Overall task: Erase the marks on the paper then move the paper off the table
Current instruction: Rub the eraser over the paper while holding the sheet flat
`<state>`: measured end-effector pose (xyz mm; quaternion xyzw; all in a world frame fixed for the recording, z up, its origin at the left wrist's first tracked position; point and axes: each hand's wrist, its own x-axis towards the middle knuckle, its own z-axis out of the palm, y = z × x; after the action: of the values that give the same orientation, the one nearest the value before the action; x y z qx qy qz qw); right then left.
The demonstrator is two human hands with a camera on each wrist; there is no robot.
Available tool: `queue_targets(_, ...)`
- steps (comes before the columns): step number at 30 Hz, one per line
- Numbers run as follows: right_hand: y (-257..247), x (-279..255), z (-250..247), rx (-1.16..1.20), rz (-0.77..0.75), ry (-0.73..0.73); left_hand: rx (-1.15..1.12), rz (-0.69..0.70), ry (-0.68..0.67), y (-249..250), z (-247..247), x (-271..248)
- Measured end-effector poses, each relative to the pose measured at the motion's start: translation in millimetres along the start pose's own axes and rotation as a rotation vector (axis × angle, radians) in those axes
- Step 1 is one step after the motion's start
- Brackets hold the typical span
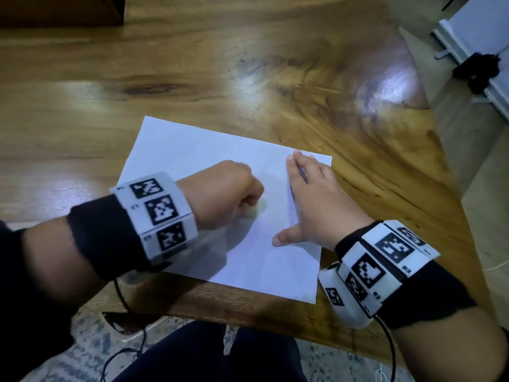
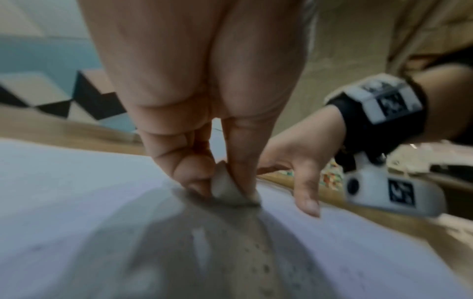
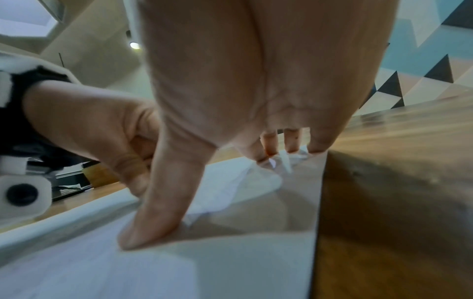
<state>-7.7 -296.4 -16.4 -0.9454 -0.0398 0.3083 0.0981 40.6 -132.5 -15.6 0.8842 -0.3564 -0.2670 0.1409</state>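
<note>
Now the left hand (image 1: 224,193) pinches a white eraser (image 2: 225,187), and the right hand (image 1: 316,199) lies flat, fingers straight, on the paper (image 1: 192,144); hard rubbing might wrinkle it.

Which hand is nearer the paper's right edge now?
Right. The right hand presses flat beside the paper's right edge; the left hand pinches the eraser mid-sheet.

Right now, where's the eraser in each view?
Head: not visible, hidden under the curled left hand at mid-paper.
Left wrist: white eraser at centre, pinched between fingertips, pressed on the paper.
Right wrist: not visible; left hand at left covers it.
Shared landmark: the right hand's thumb flat on the paper.
</note>
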Motion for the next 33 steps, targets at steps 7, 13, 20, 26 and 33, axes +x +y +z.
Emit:
queue_targets(7,1.0,1.4,1.1,-0.002,-0.003,0.017,-0.13,-0.204,0.228,-11.8,-33.8,35.4)
queue_targets(13,2.3,1.4,1.9,0.013,-0.003,0.021,0.003,-0.1,0.256,-0.4,-28.1,51.9)
queue_targets(20,2.6,1.4,2.5,0.011,-0.007,0.019,0.018,-0.025,-0.002,-3.7,-20.0,28.8)
queue_targets(26,2.7,1.0,1.8,0.002,-0.012,0.011,0.002,0.079,0.115,4.1,-3.4,26.1)
queue_targets(33,1.4,0.5,1.5,0.014,-0.009,0.005,0.139,0.238,-0.028,1.4,27.2,-18.3)
